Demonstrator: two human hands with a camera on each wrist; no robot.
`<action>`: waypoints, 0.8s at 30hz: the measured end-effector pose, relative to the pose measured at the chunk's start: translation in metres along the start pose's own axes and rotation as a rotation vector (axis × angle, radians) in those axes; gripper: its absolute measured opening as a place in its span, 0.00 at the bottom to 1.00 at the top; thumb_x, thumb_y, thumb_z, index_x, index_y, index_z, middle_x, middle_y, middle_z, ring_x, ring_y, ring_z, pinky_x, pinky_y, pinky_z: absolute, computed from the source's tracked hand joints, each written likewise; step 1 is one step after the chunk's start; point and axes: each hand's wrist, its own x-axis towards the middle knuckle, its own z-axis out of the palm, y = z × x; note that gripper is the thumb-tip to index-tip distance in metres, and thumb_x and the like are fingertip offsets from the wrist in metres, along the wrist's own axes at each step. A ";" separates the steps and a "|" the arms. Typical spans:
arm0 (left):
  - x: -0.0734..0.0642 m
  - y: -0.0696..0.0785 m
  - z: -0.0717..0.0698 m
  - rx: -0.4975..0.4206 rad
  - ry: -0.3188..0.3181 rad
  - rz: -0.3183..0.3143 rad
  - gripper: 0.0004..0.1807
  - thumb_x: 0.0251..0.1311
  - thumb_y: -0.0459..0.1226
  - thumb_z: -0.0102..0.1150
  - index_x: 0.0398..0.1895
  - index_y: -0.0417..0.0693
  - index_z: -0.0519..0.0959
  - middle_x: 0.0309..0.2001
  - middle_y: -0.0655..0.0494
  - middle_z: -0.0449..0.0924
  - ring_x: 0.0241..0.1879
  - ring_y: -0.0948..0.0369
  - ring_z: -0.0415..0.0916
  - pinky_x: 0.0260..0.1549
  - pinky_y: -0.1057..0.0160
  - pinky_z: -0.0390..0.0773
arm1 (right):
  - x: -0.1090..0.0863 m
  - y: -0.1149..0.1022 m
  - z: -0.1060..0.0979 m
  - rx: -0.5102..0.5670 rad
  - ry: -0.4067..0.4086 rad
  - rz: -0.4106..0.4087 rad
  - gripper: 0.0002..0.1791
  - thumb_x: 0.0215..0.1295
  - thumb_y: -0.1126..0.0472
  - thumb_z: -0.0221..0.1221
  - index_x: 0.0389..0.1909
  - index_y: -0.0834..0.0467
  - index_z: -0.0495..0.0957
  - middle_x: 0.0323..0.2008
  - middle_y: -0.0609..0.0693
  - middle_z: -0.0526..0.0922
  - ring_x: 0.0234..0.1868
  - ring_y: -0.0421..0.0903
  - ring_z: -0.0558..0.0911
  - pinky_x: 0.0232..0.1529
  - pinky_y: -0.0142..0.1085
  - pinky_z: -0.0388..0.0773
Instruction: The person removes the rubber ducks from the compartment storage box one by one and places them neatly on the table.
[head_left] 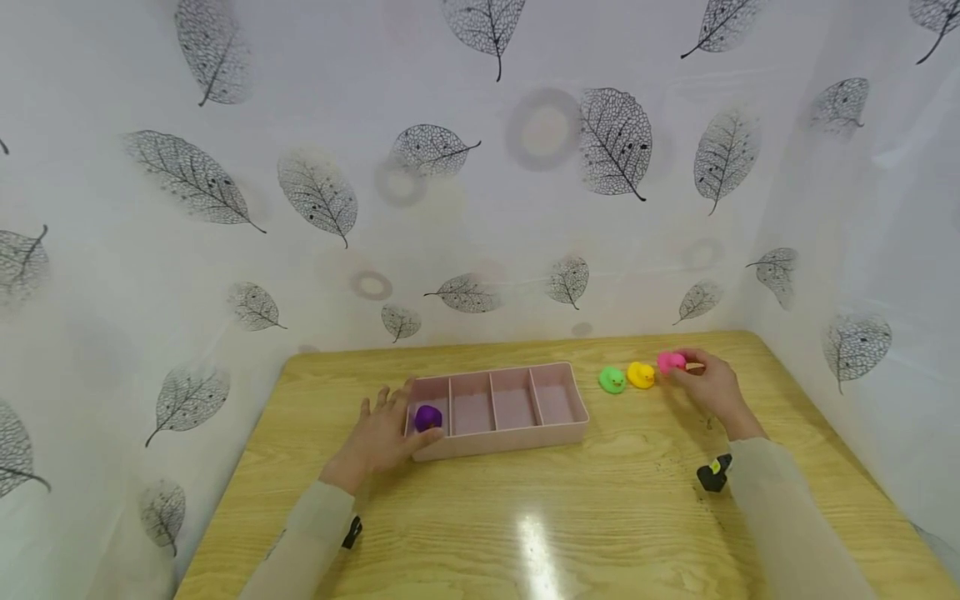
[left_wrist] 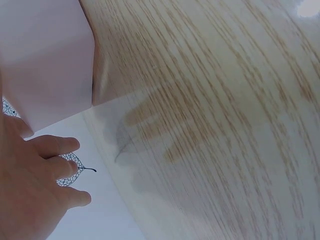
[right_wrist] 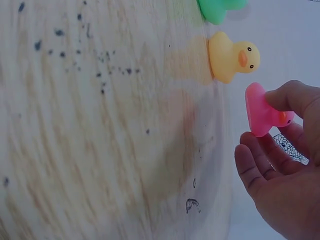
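Observation:
My left hand (head_left: 378,437) grips the left end of a pale pink divided box (head_left: 502,442), thumb over the front rim and index finger at the back left corner. In the left wrist view its other fingers spread beyond the box wall (left_wrist: 47,60). A rounded purple toy (head_left: 428,417) with a small orange spot lies in the leftmost compartment. On the right, my right hand (head_left: 712,387) pinches a pink rubber duck (right_wrist: 260,112) between thumb and fingers, its base off the tabletop. A yellow rubber duck (head_left: 641,375) stands just left of it, then a green one (head_left: 612,380).
The wooden table (head_left: 570,508) has dark specks near the right hand. A leaf-printed white curtain (head_left: 480,225) hangs behind and along both sides. The box's other three compartments (head_left: 513,400) show bare floors. Black devices (head_left: 714,473) sit at both wrists.

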 end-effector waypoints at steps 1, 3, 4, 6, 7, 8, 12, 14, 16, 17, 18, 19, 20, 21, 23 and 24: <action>0.000 0.000 0.000 -0.002 0.004 0.005 0.61 0.67 0.71 0.53 0.87 0.46 0.41 0.80 0.36 0.61 0.81 0.30 0.48 0.76 0.22 0.41 | 0.000 0.000 0.000 -0.002 -0.002 0.003 0.34 0.78 0.45 0.60 0.71 0.67 0.71 0.68 0.72 0.74 0.59 0.65 0.78 0.41 0.28 0.77; 0.000 0.000 0.000 -0.002 0.002 0.003 0.60 0.67 0.71 0.53 0.87 0.46 0.40 0.80 0.36 0.60 0.81 0.30 0.48 0.76 0.23 0.41 | 0.001 0.001 0.001 -0.001 -0.008 0.010 0.34 0.78 0.45 0.60 0.71 0.67 0.71 0.68 0.72 0.73 0.60 0.65 0.78 0.43 0.28 0.77; 0.000 0.000 0.000 -0.002 0.002 0.002 0.60 0.67 0.71 0.53 0.87 0.46 0.40 0.80 0.36 0.60 0.81 0.30 0.48 0.76 0.23 0.41 | 0.001 0.000 0.001 0.003 -0.009 0.014 0.34 0.78 0.45 0.60 0.71 0.67 0.71 0.68 0.72 0.74 0.60 0.65 0.78 0.43 0.28 0.77; 0.000 0.000 0.000 -0.002 0.000 0.002 0.61 0.67 0.71 0.53 0.87 0.46 0.40 0.80 0.36 0.60 0.81 0.29 0.48 0.76 0.22 0.41 | 0.000 0.000 0.001 0.004 -0.019 0.028 0.34 0.78 0.45 0.60 0.71 0.68 0.70 0.68 0.72 0.73 0.60 0.66 0.78 0.43 0.29 0.77; 0.000 0.000 0.000 -0.001 -0.003 0.000 0.61 0.67 0.71 0.53 0.87 0.46 0.40 0.80 0.36 0.59 0.81 0.29 0.48 0.76 0.22 0.41 | 0.000 0.000 0.002 0.001 -0.022 0.034 0.35 0.78 0.45 0.60 0.71 0.68 0.70 0.68 0.72 0.73 0.60 0.66 0.78 0.43 0.29 0.77; 0.000 0.000 0.000 0.000 -0.010 -0.007 0.61 0.67 0.71 0.53 0.87 0.47 0.40 0.81 0.37 0.58 0.81 0.30 0.47 0.77 0.23 0.41 | 0.001 0.000 0.002 0.002 -0.027 0.042 0.35 0.78 0.45 0.60 0.71 0.68 0.70 0.68 0.72 0.73 0.60 0.66 0.78 0.43 0.30 0.78; 0.000 0.000 0.000 -0.001 -0.017 -0.010 0.61 0.67 0.71 0.53 0.88 0.47 0.39 0.81 0.37 0.58 0.82 0.30 0.46 0.77 0.23 0.40 | 0.002 0.001 0.005 0.010 -0.042 0.065 0.36 0.78 0.45 0.59 0.72 0.69 0.68 0.69 0.73 0.72 0.63 0.68 0.77 0.48 0.37 0.80; 0.000 0.000 0.000 -0.003 -0.015 -0.008 0.61 0.66 0.71 0.54 0.87 0.47 0.40 0.81 0.37 0.59 0.82 0.31 0.46 0.77 0.23 0.40 | 0.003 0.002 0.006 0.010 -0.044 0.064 0.37 0.78 0.45 0.60 0.72 0.69 0.68 0.70 0.73 0.72 0.64 0.68 0.77 0.52 0.41 0.82; 0.000 0.000 0.000 -0.005 -0.014 -0.008 0.61 0.66 0.71 0.54 0.88 0.48 0.39 0.81 0.38 0.60 0.82 0.31 0.46 0.77 0.24 0.40 | 0.003 0.003 0.008 0.006 -0.041 0.057 0.36 0.78 0.46 0.60 0.72 0.70 0.69 0.69 0.73 0.72 0.64 0.69 0.77 0.54 0.44 0.82; 0.000 0.000 0.000 -0.006 -0.010 -0.005 0.61 0.66 0.71 0.54 0.88 0.48 0.39 0.80 0.38 0.61 0.82 0.31 0.47 0.77 0.24 0.40 | 0.004 0.004 0.008 0.005 -0.040 0.053 0.36 0.78 0.46 0.60 0.72 0.70 0.68 0.69 0.74 0.72 0.64 0.70 0.77 0.53 0.44 0.82; 0.000 0.000 0.000 -0.007 -0.008 -0.003 0.61 0.66 0.71 0.54 0.88 0.49 0.39 0.80 0.38 0.62 0.82 0.31 0.47 0.77 0.23 0.40 | 0.004 0.004 0.009 0.003 -0.039 0.051 0.36 0.78 0.47 0.60 0.72 0.71 0.68 0.69 0.74 0.72 0.64 0.70 0.77 0.53 0.43 0.83; 0.000 0.000 0.001 -0.007 -0.005 -0.001 0.61 0.66 0.71 0.54 0.88 0.48 0.40 0.79 0.38 0.63 0.82 0.31 0.47 0.77 0.23 0.40 | 0.004 0.004 0.009 0.001 -0.036 0.049 0.36 0.78 0.47 0.60 0.71 0.71 0.69 0.69 0.74 0.72 0.64 0.69 0.77 0.51 0.42 0.82; 0.000 0.000 0.001 -0.007 -0.003 0.000 0.61 0.66 0.72 0.53 0.88 0.49 0.39 0.79 0.38 0.64 0.82 0.31 0.47 0.77 0.23 0.41 | 0.004 0.004 0.009 0.002 -0.034 0.051 0.36 0.78 0.47 0.61 0.71 0.71 0.69 0.68 0.74 0.73 0.63 0.69 0.77 0.51 0.40 0.82; 0.000 0.000 0.001 -0.007 -0.001 0.000 0.61 0.66 0.72 0.53 0.88 0.49 0.39 0.79 0.38 0.64 0.82 0.31 0.47 0.77 0.23 0.41 | 0.004 0.004 0.010 0.003 -0.032 0.054 0.36 0.77 0.47 0.61 0.71 0.71 0.69 0.68 0.74 0.73 0.63 0.69 0.77 0.49 0.38 0.82; 0.000 0.000 0.001 -0.007 -0.001 0.000 0.61 0.66 0.71 0.53 0.88 0.49 0.39 0.78 0.38 0.65 0.82 0.31 0.47 0.77 0.23 0.41 | 0.005 0.005 0.010 -0.002 -0.025 0.055 0.36 0.78 0.48 0.61 0.71 0.71 0.69 0.68 0.74 0.73 0.63 0.68 0.78 0.48 0.35 0.81; 0.000 0.000 0.001 -0.006 -0.001 -0.001 0.61 0.66 0.71 0.53 0.88 0.49 0.39 0.78 0.39 0.65 0.82 0.31 0.47 0.77 0.23 0.41 | 0.005 0.006 0.011 -0.005 -0.021 0.055 0.35 0.78 0.48 0.61 0.71 0.71 0.69 0.68 0.74 0.74 0.63 0.68 0.78 0.48 0.34 0.81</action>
